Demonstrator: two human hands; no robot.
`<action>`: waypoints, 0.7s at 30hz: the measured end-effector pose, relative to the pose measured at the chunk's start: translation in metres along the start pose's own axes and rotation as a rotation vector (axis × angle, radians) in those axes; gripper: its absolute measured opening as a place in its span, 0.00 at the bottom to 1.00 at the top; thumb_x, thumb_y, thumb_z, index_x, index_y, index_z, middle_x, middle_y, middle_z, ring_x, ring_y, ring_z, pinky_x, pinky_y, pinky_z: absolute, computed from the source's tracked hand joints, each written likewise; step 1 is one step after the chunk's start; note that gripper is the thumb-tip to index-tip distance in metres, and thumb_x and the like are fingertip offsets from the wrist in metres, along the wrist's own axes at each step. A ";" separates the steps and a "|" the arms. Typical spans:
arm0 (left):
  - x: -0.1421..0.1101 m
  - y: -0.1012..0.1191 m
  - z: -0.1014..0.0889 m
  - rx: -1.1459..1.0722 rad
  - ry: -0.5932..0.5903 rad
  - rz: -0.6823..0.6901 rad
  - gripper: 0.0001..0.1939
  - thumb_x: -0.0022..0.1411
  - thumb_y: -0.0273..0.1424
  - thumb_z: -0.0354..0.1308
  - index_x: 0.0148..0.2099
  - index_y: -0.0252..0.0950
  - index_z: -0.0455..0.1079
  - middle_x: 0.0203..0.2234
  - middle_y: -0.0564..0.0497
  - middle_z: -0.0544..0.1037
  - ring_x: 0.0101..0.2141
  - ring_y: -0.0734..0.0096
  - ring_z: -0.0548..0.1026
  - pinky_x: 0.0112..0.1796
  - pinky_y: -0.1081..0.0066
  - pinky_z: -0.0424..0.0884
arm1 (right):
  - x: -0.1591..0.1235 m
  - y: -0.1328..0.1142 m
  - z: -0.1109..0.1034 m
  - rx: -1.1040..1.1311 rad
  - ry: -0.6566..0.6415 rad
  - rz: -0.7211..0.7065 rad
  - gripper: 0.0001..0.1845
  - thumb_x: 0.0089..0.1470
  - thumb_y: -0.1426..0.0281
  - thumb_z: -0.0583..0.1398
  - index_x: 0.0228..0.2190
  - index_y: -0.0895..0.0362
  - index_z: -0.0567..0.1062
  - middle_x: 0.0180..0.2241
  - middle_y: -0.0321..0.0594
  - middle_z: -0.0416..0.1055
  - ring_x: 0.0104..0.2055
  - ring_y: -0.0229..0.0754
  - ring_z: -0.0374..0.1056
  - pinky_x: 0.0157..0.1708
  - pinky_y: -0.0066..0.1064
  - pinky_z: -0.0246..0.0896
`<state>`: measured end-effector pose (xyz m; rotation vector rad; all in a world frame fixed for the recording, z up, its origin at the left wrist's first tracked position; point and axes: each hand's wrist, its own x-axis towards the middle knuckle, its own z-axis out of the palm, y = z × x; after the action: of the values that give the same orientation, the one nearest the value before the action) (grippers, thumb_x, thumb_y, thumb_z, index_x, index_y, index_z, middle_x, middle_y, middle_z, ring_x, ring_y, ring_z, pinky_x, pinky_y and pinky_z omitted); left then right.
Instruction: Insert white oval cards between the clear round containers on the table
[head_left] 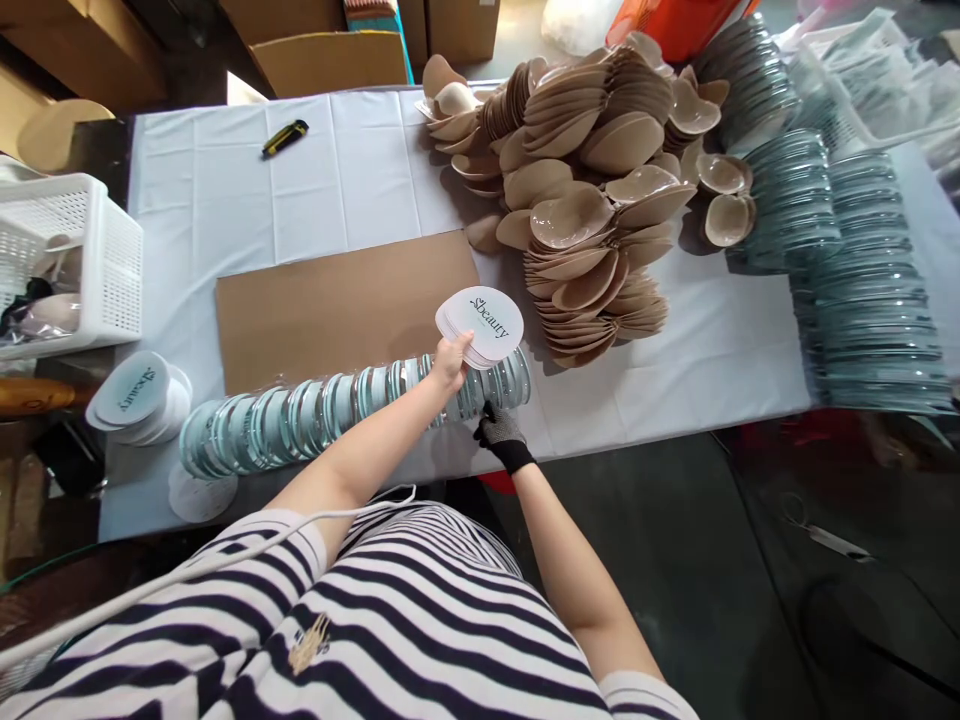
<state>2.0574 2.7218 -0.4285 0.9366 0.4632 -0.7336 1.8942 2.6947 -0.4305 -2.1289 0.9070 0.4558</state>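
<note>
My left hand is bare and closed on a small stack of white rounded cards printed "beauty". It holds them over the right part of a long row of nested clear plastic trays, with pale card inserts showing between many of them. In a dark knitted glove, my right hand has its fingers bent against the near edge of that row, close to its right end. They appear to grip the rim of one tray; the fingertips are partly hidden. Behind the row lies a flat brown cardboard sheet.
Beige cup-shaped pads are heaped at the back centre. More clear trays stand stacked at right. A yellow-black cutter lies at back left. At left are a white basket and printed cards. A white cord crosses my left arm.
</note>
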 end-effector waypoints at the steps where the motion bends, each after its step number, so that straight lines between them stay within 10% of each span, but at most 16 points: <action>1: 0.000 0.000 0.001 0.004 0.002 0.004 0.18 0.60 0.22 0.61 0.53 0.30 0.74 0.46 0.42 0.82 0.53 0.57 0.77 0.59 0.56 0.70 | -0.001 0.001 -0.004 0.061 -0.016 -0.013 0.16 0.61 0.68 0.53 0.47 0.58 0.75 0.24 0.37 0.73 0.24 0.36 0.68 0.28 0.27 0.65; 4: -0.003 0.000 0.003 0.008 0.028 0.005 0.17 0.60 0.21 0.60 0.52 0.29 0.74 0.44 0.43 0.83 0.52 0.58 0.78 0.58 0.56 0.70 | 0.002 0.000 -0.023 0.186 0.000 -0.028 0.21 0.61 0.63 0.50 0.47 0.60 0.75 0.25 0.39 0.74 0.24 0.37 0.68 0.28 0.29 0.68; 6: -0.009 0.002 0.003 0.006 0.047 0.012 0.16 0.61 0.20 0.59 0.51 0.29 0.74 0.42 0.43 0.83 0.51 0.60 0.79 0.58 0.57 0.71 | 0.009 -0.004 -0.040 0.242 0.236 -0.036 0.25 0.62 0.60 0.47 0.49 0.61 0.74 0.36 0.47 0.77 0.37 0.41 0.73 0.40 0.34 0.71; 9: -0.025 0.006 -0.004 0.028 0.026 0.022 0.14 0.59 0.20 0.61 0.49 0.30 0.75 0.41 0.44 0.83 0.49 0.59 0.79 0.57 0.57 0.71 | 0.019 -0.017 -0.058 0.263 0.611 -0.082 0.31 0.63 0.57 0.46 0.59 0.62 0.66 0.57 0.55 0.68 0.60 0.46 0.64 0.61 0.41 0.60; 12: -0.044 0.009 -0.017 0.089 -0.015 0.041 0.12 0.56 0.23 0.66 0.44 0.30 0.76 0.40 0.44 0.83 0.48 0.58 0.80 0.56 0.56 0.72 | 0.020 -0.040 -0.059 0.108 0.633 -0.204 0.32 0.62 0.57 0.49 0.61 0.61 0.65 0.63 0.56 0.61 0.67 0.49 0.55 0.67 0.46 0.50; 16: -0.057 0.013 -0.033 0.155 -0.051 -0.008 0.11 0.53 0.27 0.69 0.40 0.31 0.77 0.36 0.45 0.84 0.46 0.56 0.81 0.54 0.57 0.73 | 0.011 -0.064 -0.042 0.104 0.618 -0.337 0.26 0.62 0.60 0.48 0.52 0.61 0.73 0.55 0.55 0.71 0.59 0.49 0.66 0.60 0.43 0.60; 21: -0.042 0.031 -0.038 0.095 -0.023 0.021 0.10 0.56 0.25 0.67 0.41 0.32 0.77 0.36 0.45 0.84 0.46 0.57 0.81 0.54 0.57 0.74 | -0.033 -0.033 -0.032 0.067 0.709 -0.016 0.27 0.62 0.56 0.48 0.43 0.63 0.77 0.37 0.55 0.77 0.37 0.50 0.74 0.38 0.38 0.69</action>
<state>2.0505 2.7808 -0.4041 1.0197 0.4003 -0.7515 1.8964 2.7005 -0.3744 -2.2567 1.2574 -0.3696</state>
